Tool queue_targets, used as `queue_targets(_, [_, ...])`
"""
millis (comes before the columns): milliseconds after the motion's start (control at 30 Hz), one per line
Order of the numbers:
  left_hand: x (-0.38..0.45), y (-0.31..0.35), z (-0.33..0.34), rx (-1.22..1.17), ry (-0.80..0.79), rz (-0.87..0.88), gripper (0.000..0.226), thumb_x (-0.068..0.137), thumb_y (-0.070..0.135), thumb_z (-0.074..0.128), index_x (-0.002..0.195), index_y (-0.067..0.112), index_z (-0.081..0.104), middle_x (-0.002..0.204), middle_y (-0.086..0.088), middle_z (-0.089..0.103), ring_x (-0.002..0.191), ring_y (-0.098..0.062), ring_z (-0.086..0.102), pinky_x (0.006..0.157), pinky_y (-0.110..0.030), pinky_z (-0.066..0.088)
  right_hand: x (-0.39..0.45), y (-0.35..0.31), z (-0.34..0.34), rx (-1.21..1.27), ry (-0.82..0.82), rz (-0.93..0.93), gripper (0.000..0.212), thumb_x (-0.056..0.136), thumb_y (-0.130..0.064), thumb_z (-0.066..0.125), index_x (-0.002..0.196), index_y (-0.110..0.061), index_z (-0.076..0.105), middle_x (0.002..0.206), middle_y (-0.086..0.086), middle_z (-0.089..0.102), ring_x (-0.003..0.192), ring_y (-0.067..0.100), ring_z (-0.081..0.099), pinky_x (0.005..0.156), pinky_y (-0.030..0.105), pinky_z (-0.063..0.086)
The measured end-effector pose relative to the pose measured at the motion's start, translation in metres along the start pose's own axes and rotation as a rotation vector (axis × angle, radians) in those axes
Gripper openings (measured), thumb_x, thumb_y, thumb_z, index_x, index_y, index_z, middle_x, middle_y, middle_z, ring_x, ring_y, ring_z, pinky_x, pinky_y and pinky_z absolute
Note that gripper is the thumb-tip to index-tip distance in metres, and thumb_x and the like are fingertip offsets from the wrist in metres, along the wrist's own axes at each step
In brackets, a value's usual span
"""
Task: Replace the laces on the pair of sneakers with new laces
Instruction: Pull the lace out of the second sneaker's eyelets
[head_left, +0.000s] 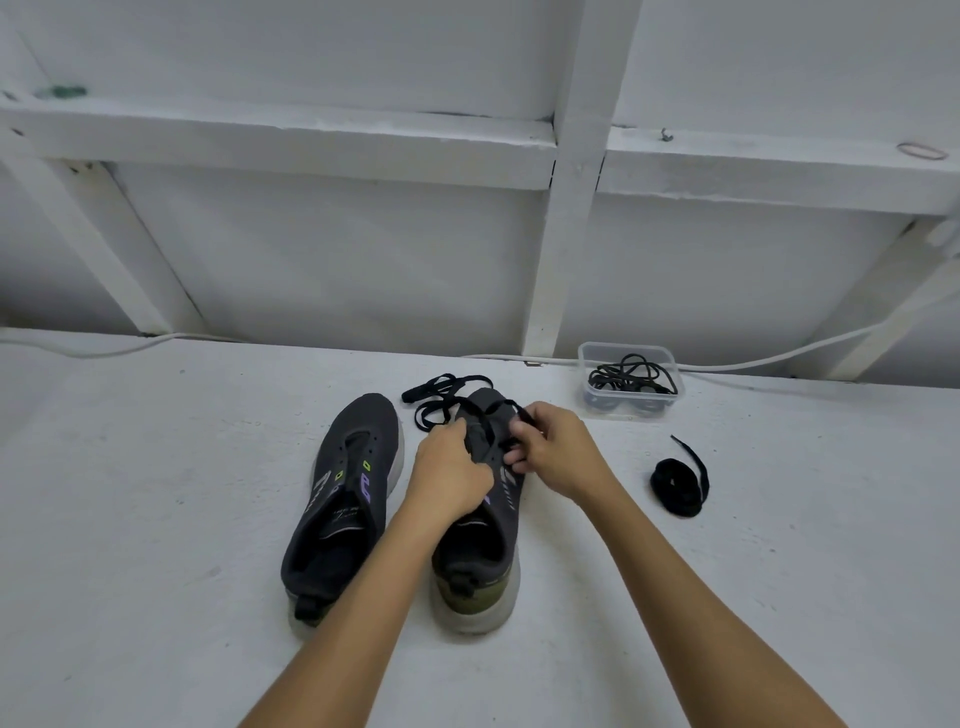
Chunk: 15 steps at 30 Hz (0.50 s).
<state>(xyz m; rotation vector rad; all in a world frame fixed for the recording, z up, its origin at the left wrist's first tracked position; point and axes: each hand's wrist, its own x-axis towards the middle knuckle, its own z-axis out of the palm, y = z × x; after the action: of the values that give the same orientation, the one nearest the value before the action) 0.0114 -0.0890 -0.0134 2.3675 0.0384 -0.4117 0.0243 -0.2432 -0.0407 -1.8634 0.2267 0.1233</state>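
Two dark grey sneakers stand side by side on the white surface, toes pointing away from me. The left sneaker (345, 499) has bare eyelets and no lace. Over the right sneaker (480, 551), my left hand (449, 470) grips its left eyelet side, fingers curled. My right hand (553, 447) pinches a flat black lace (441, 402) at the eyelets; the loose length of that lace trails past the toe. A coiled black lace (678, 480) lies to the right of the shoes.
A clear plastic tub (631, 379) with tangled black laces stands at the back right near the wall. A white cable (769, 358) runs along the foot of the white framed wall. A rubber band (922, 150) lies on the ledge.
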Motion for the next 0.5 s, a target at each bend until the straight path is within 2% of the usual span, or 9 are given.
queue_targets(67, [-0.001,0.0,0.0,0.002,-0.004,-0.006,0.029,0.085,0.009,0.059,0.112,0.018,0.052,0.113,-0.009,0.062,0.101,-0.027,0.062,0.087,-0.037,0.052,0.004,-0.005,-0.006,0.145,0.099,-0.008,0.016,0.103,-0.004,0.051,0.091,-0.006,0.061,0.079,0.012,0.067,0.061,0.016,0.07,0.061,0.027,0.061])
queue_targets(167, [0.0,-0.004,0.005,-0.011,-0.002,-0.023,0.052,0.085,0.017,0.058,0.136,0.013,0.051,0.113,-0.012,0.062,0.106,-0.031,0.06,0.092,-0.04,0.053,0.005,-0.004,-0.014,0.463,0.291,0.033,0.016,0.102,0.002,0.051,0.094,-0.007,0.061,0.086,0.016,0.064,0.061,0.015,0.072,0.061,0.025,0.061])
queue_targets(233, [0.0,-0.006,0.009,-0.024,0.002,-0.024,0.065,0.085,0.021,0.056,0.147,0.014,0.042,0.121,-0.013,0.06,0.115,-0.035,0.056,0.098,-0.045,0.05,0.0,0.0,-0.013,0.594,0.323,0.112,0.012,0.102,0.001,0.052,0.099,-0.006,0.061,0.093,0.017,0.065,0.068,0.016,0.074,0.063,0.023,0.06])
queue_targets(300, [-0.004,-0.005,0.011,-0.011,0.001,-0.022,0.071,0.091,0.024,0.054,0.157,0.018,0.028,0.137,-0.011,0.05,0.129,-0.035,0.044,0.106,-0.042,0.042,-0.003,0.007,-0.011,0.566,0.225,0.189,0.007,0.099,-0.005,0.06,0.105,-0.005,0.064,0.099,0.016,0.069,0.078,0.018,0.075,0.067,0.027,0.06])
queue_targets(367, [-0.007,-0.006,0.012,0.004,0.0,-0.013,0.073,0.094,0.031,0.053,0.159,0.022,0.02,0.145,-0.007,0.041,0.135,-0.033,0.035,0.107,-0.039,0.037,-0.009,0.014,-0.01,0.412,0.085,0.24,0.017,0.093,-0.013,0.071,0.107,-0.004,0.069,0.094,0.009,0.071,0.077,0.016,0.071,0.066,0.026,0.058])
queue_targets(433, [-0.008,-0.008,0.014,-0.029,-0.019,-0.009,0.079,0.09,0.038,0.059,0.157,0.028,0.02,0.143,-0.005,0.041,0.134,-0.032,0.038,0.108,-0.04,0.039,-0.015,0.018,-0.01,0.299,0.02,0.231,0.021,0.088,-0.015,0.078,0.105,-0.004,0.071,0.084,0.003,0.071,0.071,0.012,0.068,0.063,0.024,0.057])
queue_targets(500, [-0.007,-0.009,0.016,-0.082,-0.024,-0.018,0.084,0.084,0.038,0.065,0.156,0.032,0.022,0.135,-0.005,0.045,0.129,-0.031,0.045,0.107,-0.044,0.043,-0.018,0.02,-0.006,0.224,0.028,0.182,0.02,0.086,-0.016,0.08,0.103,-0.01,0.073,0.082,-0.002,0.07,0.07,0.009,0.068,0.06,0.021,0.055])
